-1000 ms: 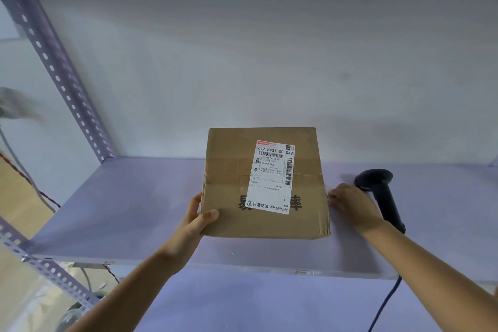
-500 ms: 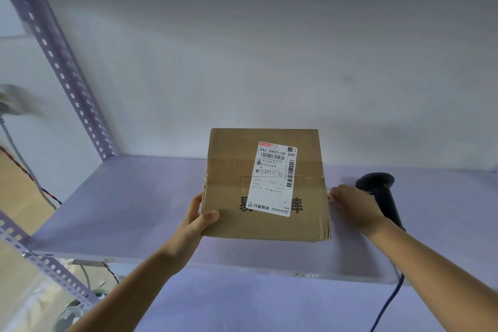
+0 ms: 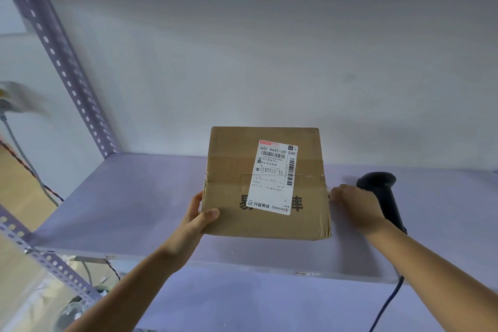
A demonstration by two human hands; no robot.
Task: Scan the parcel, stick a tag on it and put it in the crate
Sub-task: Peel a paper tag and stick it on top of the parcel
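Note:
A brown cardboard parcel (image 3: 231, 170) stands on the pale purple shelf (image 3: 129, 205), with a white shipping label (image 3: 272, 178) and barcodes on its top face. My left hand (image 3: 198, 219) grips the parcel's near left corner, thumb on top. My right hand (image 3: 355, 205) is at the parcel's right side, its fingertips pinched on a small pale tag (image 3: 329, 197) against the box edge. A black handheld scanner (image 3: 382, 191) lies on the shelf just behind my right hand, untouched. No crate is in view.
A perforated metal upright (image 3: 67, 75) rises at the shelf's back left, and a shelf board runs overhead. The scanner's cable (image 3: 385, 307) hangs over the front edge at the right. Wires and clutter show below on the left.
Parcel and both hands stay almost where they were. The view has shifted slightly.

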